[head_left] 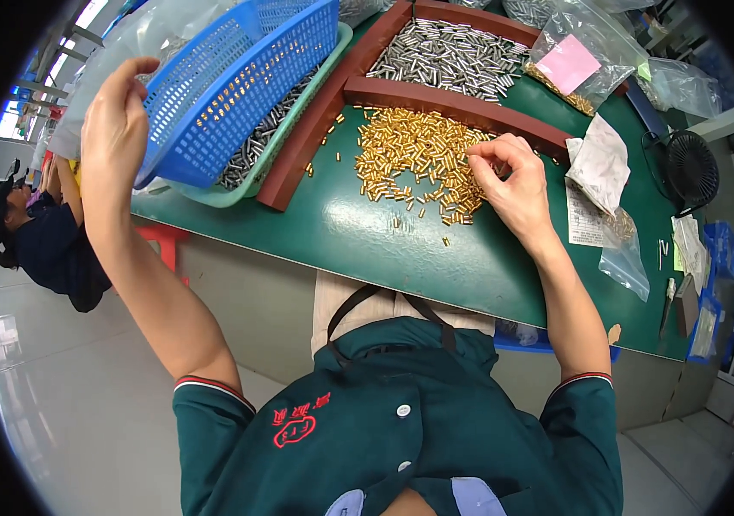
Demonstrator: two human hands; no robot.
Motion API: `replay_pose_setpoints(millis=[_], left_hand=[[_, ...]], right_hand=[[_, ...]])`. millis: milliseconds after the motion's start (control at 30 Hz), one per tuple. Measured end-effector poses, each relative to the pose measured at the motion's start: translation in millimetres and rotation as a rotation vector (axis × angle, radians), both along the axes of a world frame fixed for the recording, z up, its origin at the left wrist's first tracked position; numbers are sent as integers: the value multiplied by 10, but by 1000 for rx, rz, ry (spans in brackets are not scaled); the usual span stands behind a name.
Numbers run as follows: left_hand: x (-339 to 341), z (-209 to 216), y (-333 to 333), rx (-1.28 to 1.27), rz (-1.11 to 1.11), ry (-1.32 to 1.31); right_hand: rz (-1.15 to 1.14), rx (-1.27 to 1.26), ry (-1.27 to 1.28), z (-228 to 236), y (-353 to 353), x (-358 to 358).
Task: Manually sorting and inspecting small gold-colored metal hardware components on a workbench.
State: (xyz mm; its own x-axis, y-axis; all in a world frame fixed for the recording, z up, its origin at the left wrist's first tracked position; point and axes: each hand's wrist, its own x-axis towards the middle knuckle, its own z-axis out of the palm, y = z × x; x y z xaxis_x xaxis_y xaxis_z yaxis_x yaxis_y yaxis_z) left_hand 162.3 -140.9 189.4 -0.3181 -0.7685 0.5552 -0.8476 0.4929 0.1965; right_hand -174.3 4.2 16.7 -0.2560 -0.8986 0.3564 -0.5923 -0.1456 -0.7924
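My left hand [116, 125] is raised at the left end of a blue mesh basket [234, 107], its fingers curled at the basket's rim. Small gold pieces show through the mesh. Tilted, the basket rests over a pale green tray [251, 185] holding dark metal pins. Over the right side of a heap of small gold cylinders [414, 150], my right hand [513, 176] has thumb and forefinger drawn together; whatever lies between them is too small to make out. Loose gold cylinders are scattered around the heap on the green tabletop [358, 249].
Reddish-brown wooden bars [461, 107] frame silver pins [449, 60] behind the gold heap. On the right are a plastic bag with a pink note [566, 64], crumpled paper [599, 159], a clear bag [626, 267] and a black fan [691, 172]. A person [49, 224] is at far left.
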Motion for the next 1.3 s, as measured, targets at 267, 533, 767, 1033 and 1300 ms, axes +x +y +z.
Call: replay_pose_setpoints(millis=[267, 533, 767, 1033, 1300], left_hand=[[-843, -404, 476, -121, -195, 205], [-1576, -1780, 483, 210, -433, 1], [-1665, -1887, 757, 260, -608, 190], [-1575, -1882, 941, 219, -567, 224], [-1602, -1831, 944, 309, -504, 352]], right_hand=[[-58, -78, 484, -186, -203, -102], [-44, 1, 681, -124, -281, 117], [180, -140, 497, -176, -140, 40], [140, -119, 312, -122, 58, 28], [156, 139, -260, -17, 74, 47]])
